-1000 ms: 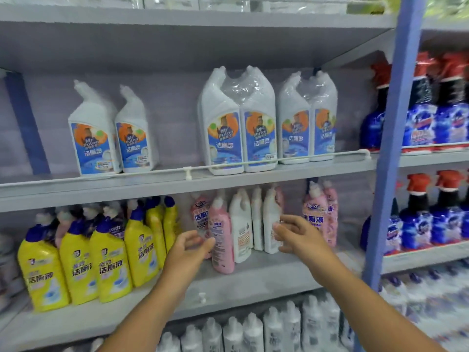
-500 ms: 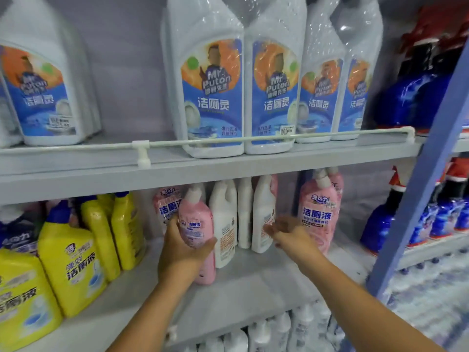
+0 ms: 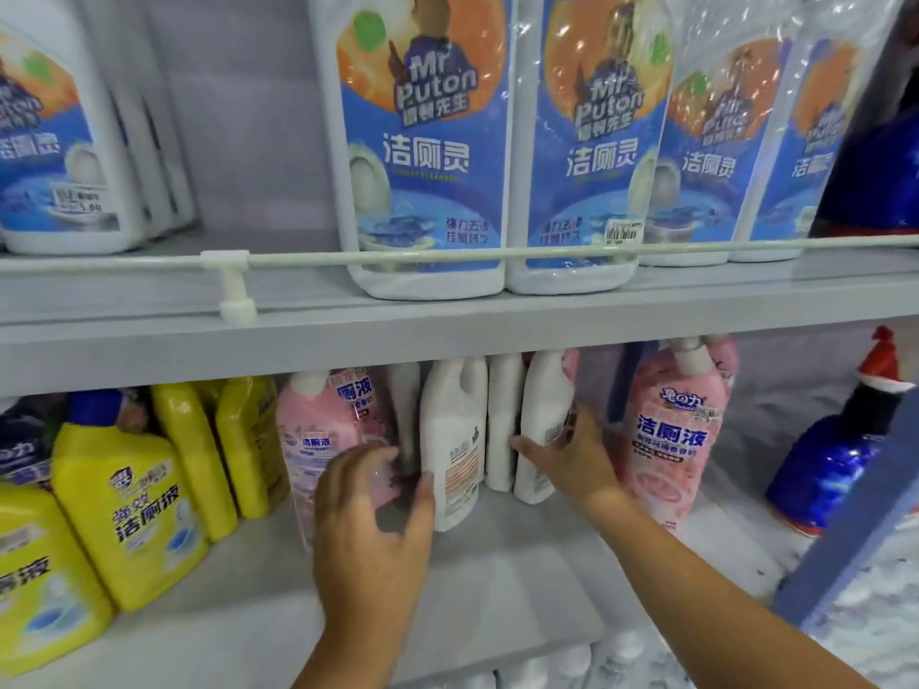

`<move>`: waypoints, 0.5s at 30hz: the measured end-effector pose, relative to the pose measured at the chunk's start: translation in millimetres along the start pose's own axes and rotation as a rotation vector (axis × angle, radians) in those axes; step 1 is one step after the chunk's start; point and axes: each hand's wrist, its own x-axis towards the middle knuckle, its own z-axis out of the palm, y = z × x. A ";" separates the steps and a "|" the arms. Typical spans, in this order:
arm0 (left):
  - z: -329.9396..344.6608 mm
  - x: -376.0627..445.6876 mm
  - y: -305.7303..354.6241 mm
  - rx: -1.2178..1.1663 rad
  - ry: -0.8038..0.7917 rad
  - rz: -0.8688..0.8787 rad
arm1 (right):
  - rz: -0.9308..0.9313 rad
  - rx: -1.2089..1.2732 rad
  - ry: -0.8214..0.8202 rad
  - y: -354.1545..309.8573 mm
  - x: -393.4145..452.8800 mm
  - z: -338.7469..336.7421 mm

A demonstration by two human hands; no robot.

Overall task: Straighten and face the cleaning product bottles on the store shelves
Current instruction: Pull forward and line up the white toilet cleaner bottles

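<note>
The fingers [image 3: 398,464] of the left hand [image 3: 370,529] are curled round the right side of the pink plastic bottle with the white cap [image 3: 318,450], thumb toward the neighbouring white bottle; the hand grips it at lower centre of the frame. The fingers [image 3: 527,447] of the right hand [image 3: 572,460] lie nearly straight, pressed flat against the side of the white plastic bottle at the right of the white group [image 3: 539,425], just right of centre; no curl round it is visible.

Change against the frame half a second earlier: the right hand, then apart from the stock, has come into contact with the white bottle. The left hand keeps its hold on the pink bottle, whose label has turned further toward the left. The view has closed in on the grey lower shelf [image 3: 497,589].

Meaning for the task: judged from the contact, both bottles are now under control, and the facing step is in progress, not finished. The pink bottle's label is angled, not square to the aisle. The white bottles show side edges rather than fronts.

Outward: a second pink bottle with a blue-lettered label [image 3: 671,440] stands just right of the right hand. Yellow bottles [image 3: 134,499] occupy the lower left. Large white bottles with blue labels [image 3: 427,141] stand on the upper shelf behind a white rail [image 3: 497,255].
</note>
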 end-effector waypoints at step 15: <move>63.3 4.8 -7.1 -0.104 -0.339 -0.627 | -0.020 0.141 -0.248 21.5 -10.8 -20.2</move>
